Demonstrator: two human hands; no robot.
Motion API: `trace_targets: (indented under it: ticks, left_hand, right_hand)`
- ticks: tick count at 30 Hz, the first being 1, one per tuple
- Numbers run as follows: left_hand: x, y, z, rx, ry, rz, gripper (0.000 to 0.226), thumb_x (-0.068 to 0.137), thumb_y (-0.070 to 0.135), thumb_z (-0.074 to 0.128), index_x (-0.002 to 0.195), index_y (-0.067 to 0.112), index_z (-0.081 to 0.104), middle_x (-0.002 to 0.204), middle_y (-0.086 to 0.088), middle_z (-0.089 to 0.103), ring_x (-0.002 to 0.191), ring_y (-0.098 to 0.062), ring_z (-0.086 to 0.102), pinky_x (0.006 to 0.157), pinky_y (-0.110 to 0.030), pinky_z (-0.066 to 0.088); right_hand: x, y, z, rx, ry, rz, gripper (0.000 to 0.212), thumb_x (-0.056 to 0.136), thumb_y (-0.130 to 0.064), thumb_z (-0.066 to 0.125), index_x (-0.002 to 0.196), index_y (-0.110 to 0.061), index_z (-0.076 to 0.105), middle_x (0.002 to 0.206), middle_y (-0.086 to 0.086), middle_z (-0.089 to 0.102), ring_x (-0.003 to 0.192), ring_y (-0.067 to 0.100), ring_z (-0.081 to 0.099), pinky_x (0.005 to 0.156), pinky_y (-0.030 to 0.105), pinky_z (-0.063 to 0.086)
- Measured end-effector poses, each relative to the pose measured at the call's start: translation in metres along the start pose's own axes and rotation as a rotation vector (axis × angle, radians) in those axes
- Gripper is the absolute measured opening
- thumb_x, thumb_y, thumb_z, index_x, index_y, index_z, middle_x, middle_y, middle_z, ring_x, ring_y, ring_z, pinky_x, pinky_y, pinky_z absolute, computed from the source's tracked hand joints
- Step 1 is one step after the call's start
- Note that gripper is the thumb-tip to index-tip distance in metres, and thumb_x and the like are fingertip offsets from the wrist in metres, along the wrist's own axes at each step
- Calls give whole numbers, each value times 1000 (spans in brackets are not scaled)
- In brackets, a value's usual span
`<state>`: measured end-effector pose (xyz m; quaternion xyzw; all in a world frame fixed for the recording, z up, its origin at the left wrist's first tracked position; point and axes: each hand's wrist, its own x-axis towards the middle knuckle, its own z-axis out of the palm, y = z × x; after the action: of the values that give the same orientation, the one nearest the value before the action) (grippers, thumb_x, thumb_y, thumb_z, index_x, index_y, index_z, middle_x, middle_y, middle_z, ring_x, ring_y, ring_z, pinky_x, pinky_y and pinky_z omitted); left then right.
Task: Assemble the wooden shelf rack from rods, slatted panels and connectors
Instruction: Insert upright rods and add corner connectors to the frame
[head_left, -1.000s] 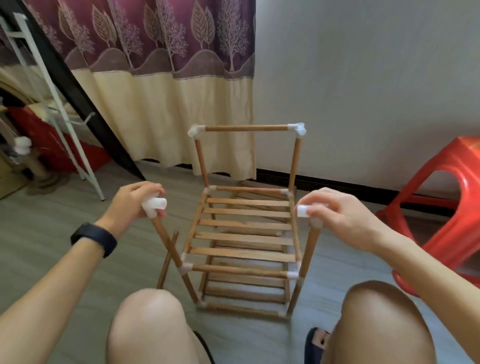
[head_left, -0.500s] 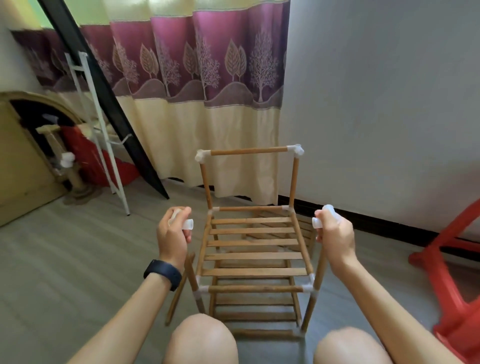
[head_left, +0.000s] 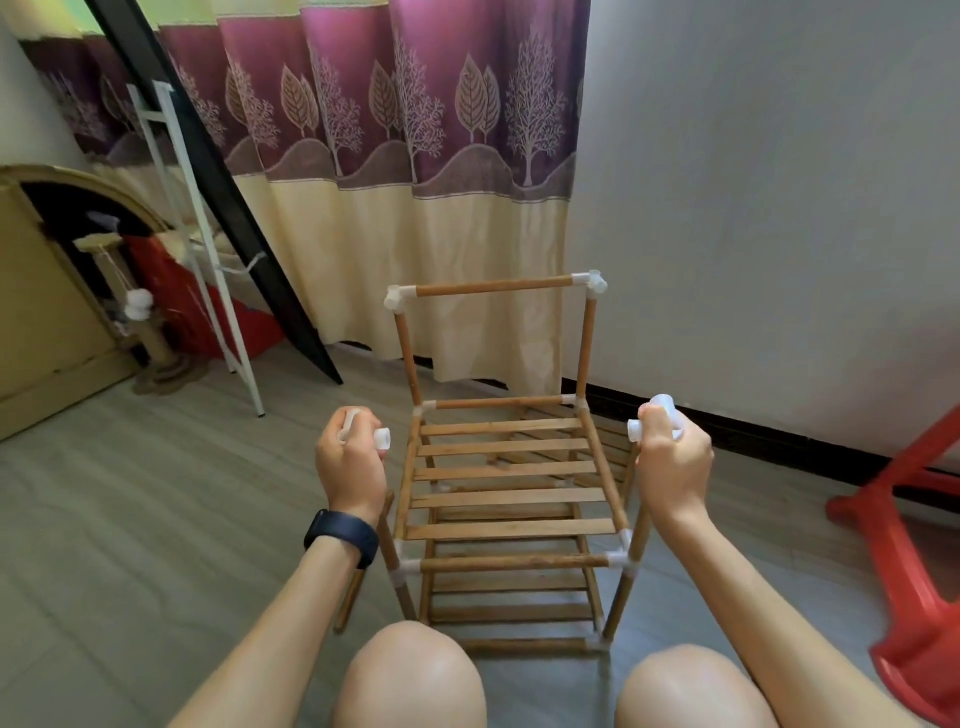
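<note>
**Item: wooden shelf rack (head_left: 509, 493), part-built.** Stands on the grey plank floor (head_left: 130, 519), directly ahead of the person's 2 bare knees and close to the white wall (head_left: 779, 182).

- Upper slatted panel (head_left: 506, 499): 5 slats, level, framed by rods with white joints at its corners.
- Lower slatted panel (head_left: 511, 597): visible beneath it, near the floor.
- Back top rod (head_left: 493, 287): horizontal, joining 2 rear uprights through white corner pieces.
- Front-left upright (head_left: 388, 535) and front-right upright (head_left: 638, 540): rise above the upper panel, with no rod between their tops.
- Left connector (head_left: 382, 438): white, open socket facing right toward the rack.
- Right connector (head_left: 664, 415): white, one socket facing left, another on top.
- Left hand (head_left: 350, 467): fingers curled round the left connector above the front-left upright.
- Right hand (head_left: 672, 462): grasps the right connector above the front-right upright.
- Whether either connector sits fully on its rod cannot be told; the hands cover the joints.
- Loose rod (head_left: 347, 597): just left of the rack, upper end hidden behind the left wrist.

**Surroundings.**

- Black wristband (head_left: 343, 538) on the left wrist.
- Maroon-and-cream curtain (head_left: 415, 156) behind the rack.
- Red plastic stool (head_left: 909, 571) at right.
- White metal frame (head_left: 208, 260) and black beam (head_left: 234, 208) leaning at left.
</note>
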<state>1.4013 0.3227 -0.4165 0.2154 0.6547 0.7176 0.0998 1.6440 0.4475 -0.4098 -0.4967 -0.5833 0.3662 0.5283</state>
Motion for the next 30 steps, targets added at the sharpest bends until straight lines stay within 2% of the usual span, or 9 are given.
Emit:
trace_targets:
  ticks: [4,6,8,10,14,16,21,26,30]
  left_hand:
    - [-6,2,-5,3,-64,4,20,92,20,47,74,14,52,64,3,45,56,-10,43,54,-30,35]
    - [-6,3,-11,8,-130,-11,22,99,18,48,78,14,53,64,3,45,53,-7,43,52,-27,36]
    - [-4,3,-16,16,-231,-16,24,103,29,48,86,14,55,61,4,47,53,-8,44,51,-26,39]
    - [-3,-1,-20,46,-316,-3,32,103,47,44,101,17,57,62,3,52,56,-13,51,58,-26,46]
    - [-5,-24,-33,132,-360,28,47,96,66,34,116,27,51,83,2,65,75,-3,63,69,-18,47]
    - [-3,-44,-45,190,-404,-58,46,87,74,45,115,38,49,99,5,66,90,-3,64,72,-21,48]
    - [3,-123,-81,462,-564,-276,66,77,76,59,126,33,51,116,13,61,109,-5,58,95,-35,51]
    - [17,-193,-125,741,-536,-406,76,81,79,47,137,29,47,135,6,51,119,-14,54,99,-33,47]
    - [36,-250,-151,1166,-719,-390,75,94,69,42,154,25,30,159,-4,25,140,-26,37,112,-39,37]
  right_hand:
    - [0,-1,-8,3,-50,73,34,87,-40,46,66,-13,43,63,4,48,62,20,43,60,34,35]
    - [0,-1,-14,-101,-58,52,29,94,-45,52,91,-15,52,87,4,57,82,22,53,70,35,41]
    - [-3,-7,-21,-286,31,-155,40,92,-49,56,114,-15,53,115,6,54,109,25,49,88,36,39]
    - [-12,-21,-19,-421,27,-512,41,89,-46,57,116,-15,58,127,5,53,123,25,44,96,35,32]
    - [-33,-34,11,-587,-374,-906,31,90,-43,58,108,-19,66,134,2,55,132,24,43,106,38,40]
    - [-39,-28,38,-744,-675,-847,43,94,-55,49,124,-26,60,148,-1,45,142,20,32,112,43,40]
    - [-59,32,114,-1078,-1257,-681,77,92,-76,37,156,-46,6,168,-6,-5,154,21,-10,124,48,2]
    - [-85,89,172,-1100,-1334,-702,68,93,-76,17,153,-55,-8,167,-5,-17,152,23,-22,124,53,-3]
    - [-101,111,190,-1015,-1267,-680,62,98,-71,13,155,-52,-4,167,-7,-14,152,20,-20,125,46,-3]
